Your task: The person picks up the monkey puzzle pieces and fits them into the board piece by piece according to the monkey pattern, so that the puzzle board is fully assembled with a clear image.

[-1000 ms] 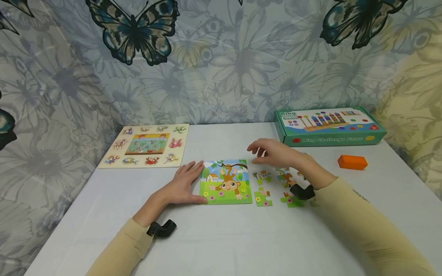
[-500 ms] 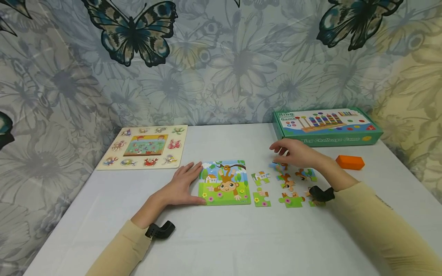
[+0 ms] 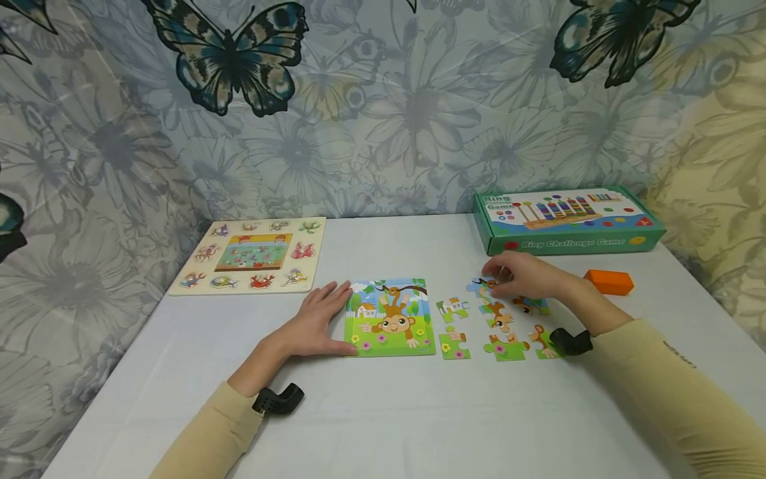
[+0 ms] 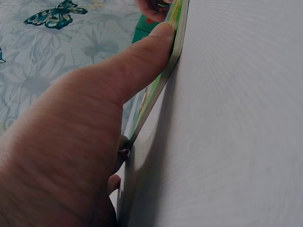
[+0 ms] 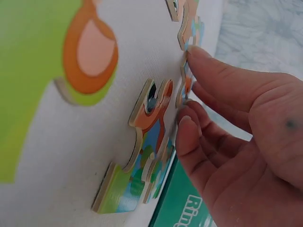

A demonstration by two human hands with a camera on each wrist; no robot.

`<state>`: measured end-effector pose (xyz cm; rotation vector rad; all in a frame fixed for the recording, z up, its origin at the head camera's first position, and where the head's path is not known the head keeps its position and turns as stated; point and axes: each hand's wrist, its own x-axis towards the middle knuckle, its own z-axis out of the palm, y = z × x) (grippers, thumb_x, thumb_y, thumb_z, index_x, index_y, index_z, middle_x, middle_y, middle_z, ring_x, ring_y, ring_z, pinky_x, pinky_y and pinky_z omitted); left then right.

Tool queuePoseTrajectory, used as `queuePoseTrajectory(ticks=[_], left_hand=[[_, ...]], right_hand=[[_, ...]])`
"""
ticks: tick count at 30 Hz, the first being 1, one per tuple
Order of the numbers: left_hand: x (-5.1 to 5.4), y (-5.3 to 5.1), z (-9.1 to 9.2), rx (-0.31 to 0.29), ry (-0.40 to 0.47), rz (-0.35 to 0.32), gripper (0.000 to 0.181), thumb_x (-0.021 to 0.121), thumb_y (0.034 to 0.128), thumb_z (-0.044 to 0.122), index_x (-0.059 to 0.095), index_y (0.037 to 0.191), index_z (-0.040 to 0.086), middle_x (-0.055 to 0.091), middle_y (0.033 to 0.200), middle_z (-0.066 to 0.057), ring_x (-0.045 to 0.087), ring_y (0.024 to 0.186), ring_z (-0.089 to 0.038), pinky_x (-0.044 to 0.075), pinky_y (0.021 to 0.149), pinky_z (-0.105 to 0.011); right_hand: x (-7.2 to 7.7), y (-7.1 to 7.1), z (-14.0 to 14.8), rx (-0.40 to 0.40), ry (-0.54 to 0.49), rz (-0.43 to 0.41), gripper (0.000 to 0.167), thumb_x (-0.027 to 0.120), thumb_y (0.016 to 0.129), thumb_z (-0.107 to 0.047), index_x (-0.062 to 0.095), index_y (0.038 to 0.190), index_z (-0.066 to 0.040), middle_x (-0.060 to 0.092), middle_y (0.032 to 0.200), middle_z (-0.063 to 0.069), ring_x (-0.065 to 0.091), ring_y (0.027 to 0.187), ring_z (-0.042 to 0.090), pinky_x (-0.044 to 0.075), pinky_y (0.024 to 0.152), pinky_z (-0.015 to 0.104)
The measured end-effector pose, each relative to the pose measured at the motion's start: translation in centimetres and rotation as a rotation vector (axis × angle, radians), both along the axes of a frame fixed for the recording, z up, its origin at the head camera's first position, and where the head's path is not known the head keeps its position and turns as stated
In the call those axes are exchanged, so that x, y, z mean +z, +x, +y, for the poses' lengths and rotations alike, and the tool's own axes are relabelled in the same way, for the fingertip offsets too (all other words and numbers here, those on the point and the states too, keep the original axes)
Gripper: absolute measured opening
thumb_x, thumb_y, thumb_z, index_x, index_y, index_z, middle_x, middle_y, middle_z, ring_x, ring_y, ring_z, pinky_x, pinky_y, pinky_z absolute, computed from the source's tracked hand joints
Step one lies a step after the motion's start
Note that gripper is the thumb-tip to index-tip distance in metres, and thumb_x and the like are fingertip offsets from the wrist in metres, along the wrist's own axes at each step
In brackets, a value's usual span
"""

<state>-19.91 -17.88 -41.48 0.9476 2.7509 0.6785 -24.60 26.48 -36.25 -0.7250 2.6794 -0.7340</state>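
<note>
My left hand [image 3: 312, 326] rests with straight, spread fingers at the left side of the square monkey picture board [image 3: 389, 336]. In the left wrist view the thumb [image 4: 154, 45] lies on the board's edge. My right hand [image 3: 529, 276] is at the top of the loose pieces, its thumb and fingertips around a puzzle piece [image 3: 477, 286] with blue and orange print. The right wrist view has this puzzle piece [image 5: 183, 87] pinched between thumb and fingers, partly hidden. Around it lie several more jigsaw pieces, among them a green one [image 3: 507, 349] and one with a house [image 3: 453, 308].
A sea-animal peg board [image 3: 306, 267] lies at the back left. At the back right stands a green Ring Challenge Game box [image 3: 568, 244], with an orange block [image 3: 609, 283] in front of it. A patterned cloth hangs behind the white-covered table [image 3: 383, 426].
My right hand has moved right from beside the monkey board, over to the loose pieces, and come down on the top one. The left hand has stayed at the board.
</note>
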Motion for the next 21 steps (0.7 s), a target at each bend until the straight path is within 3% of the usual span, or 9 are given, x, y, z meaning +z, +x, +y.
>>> queuePoseTrajectory(ticks=[6, 13, 21], left_hand=[[-0.03, -0.08, -0.04, 0.003, 0.003, 0.0, 0.114, 0.079, 0.0768, 0.059, 0.026, 0.159, 0.001, 0.018, 0.167, -0.01, 0.006, 0.153, -0.035, 0.003, 0.119, -0.056], [-0.04, -0.17, -0.02, -0.002, 0.001, 0.003, 0.114, 0.08, 0.0768, 0.059, 0.025, 0.159, 0.001, 0.018, 0.167, -0.01, 0.006, 0.153, -0.034, 0.003, 0.119, -0.057], [-0.1, -0.12, 0.0, -0.001, -0.006, -0.001, 0.115, 0.08, 0.0766, 0.059, 0.025, 0.159, 0.001, 0.018, 0.167, -0.01, 0.006, 0.153, -0.034, 0.003, 0.119, -0.056]], right_hand=[[-0.1, -0.15, -0.11, 0.013, 0.009, -0.015, 0.027, 0.074, 0.093, -0.012, 0.066, 0.115, 0.001, 0.064, 0.111, 0.008, 0.059, 0.094, 0.022, 0.052, 0.086, 0.042], [-0.22, -0.16, 0.01, 0.004, -0.017, -0.01, 0.03, 0.076, 0.092, -0.013, 0.061, 0.115, -0.002, 0.062, 0.108, 0.007, 0.058, 0.094, 0.023, 0.051, 0.088, 0.044], [-0.21, -0.56, 0.57, -0.011, -0.044, 0.001, 0.016, 0.07, 0.096, -0.011, 0.064, 0.109, -0.006, 0.064, 0.1, 0.003, 0.056, 0.088, 0.021, 0.05, 0.077, 0.037]])
